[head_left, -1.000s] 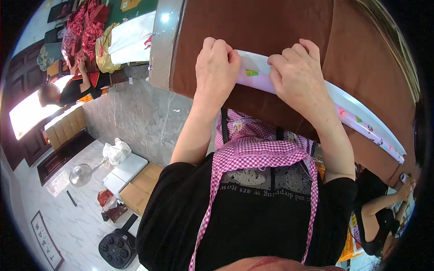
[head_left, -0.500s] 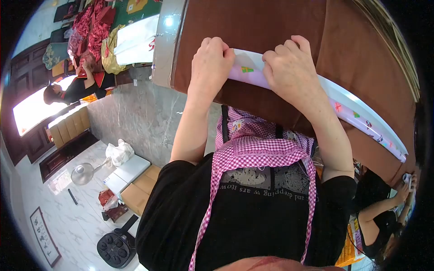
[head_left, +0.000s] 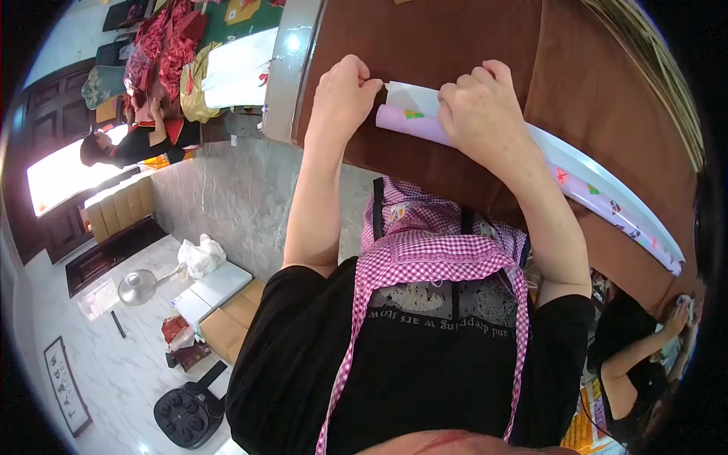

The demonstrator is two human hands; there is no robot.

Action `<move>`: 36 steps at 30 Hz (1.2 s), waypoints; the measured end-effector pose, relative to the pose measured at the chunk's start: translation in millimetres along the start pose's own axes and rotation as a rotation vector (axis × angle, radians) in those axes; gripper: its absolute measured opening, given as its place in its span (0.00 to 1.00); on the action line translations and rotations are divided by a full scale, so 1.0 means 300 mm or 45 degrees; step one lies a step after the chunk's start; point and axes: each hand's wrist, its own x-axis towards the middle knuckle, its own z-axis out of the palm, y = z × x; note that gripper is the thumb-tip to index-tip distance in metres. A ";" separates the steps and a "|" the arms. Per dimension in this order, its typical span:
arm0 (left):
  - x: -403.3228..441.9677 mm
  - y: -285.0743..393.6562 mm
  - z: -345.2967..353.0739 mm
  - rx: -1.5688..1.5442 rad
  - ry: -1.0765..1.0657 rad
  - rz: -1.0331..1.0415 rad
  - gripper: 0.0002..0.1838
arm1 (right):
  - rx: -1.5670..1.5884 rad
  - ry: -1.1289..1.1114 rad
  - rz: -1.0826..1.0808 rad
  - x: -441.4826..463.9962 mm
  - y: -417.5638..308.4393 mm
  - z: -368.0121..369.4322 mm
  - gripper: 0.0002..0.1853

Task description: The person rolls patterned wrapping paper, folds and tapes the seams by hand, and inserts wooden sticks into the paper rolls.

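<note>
A long sheet (head_left: 415,127), pale lilac with small coloured prints outside and white inside, lies curled along the near edge of the brown-covered table (head_left: 440,38). My right hand (head_left: 485,106) grips it left of its middle, fingers curled over the roll. My left hand (head_left: 343,98) is just past the roll's left end, thumb and fingertips pinched together close to the white corner. What those fingertips hold, if anything, is too small to make out. The sheet's right part (head_left: 599,193) stretches in a curve toward the table's right end.
Dry straw-like stalks (head_left: 660,61) lie along the table's far right edge. At lower right a co-worker's arm (head_left: 644,349) reaches to the table. Another person (head_left: 144,144) sits at upper left near red cloth. Boxes (head_left: 227,322) and a black stool (head_left: 186,413) stand on the floor.
My left hand has slid left off the roll's end, so that the end now shows. The right hand stays on the roll, nearly unmoved.
</note>
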 end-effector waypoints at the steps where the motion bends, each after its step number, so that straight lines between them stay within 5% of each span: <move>1: -0.003 -0.008 -0.005 0.000 0.005 0.001 0.10 | 0.009 0.002 -0.003 0.000 0.001 -0.001 0.08; 6: -0.049 -0.012 -0.016 -0.238 0.235 0.251 0.07 | 0.028 -0.015 -0.002 0.003 0.008 0.001 0.07; 13: -0.150 0.059 0.068 0.008 0.098 0.853 0.13 | 0.020 0.039 -0.048 0.000 0.013 0.012 0.07; 36: -0.166 0.047 0.105 0.191 0.083 0.865 0.19 | 0.496 -0.214 0.233 -0.157 0.161 -0.239 0.13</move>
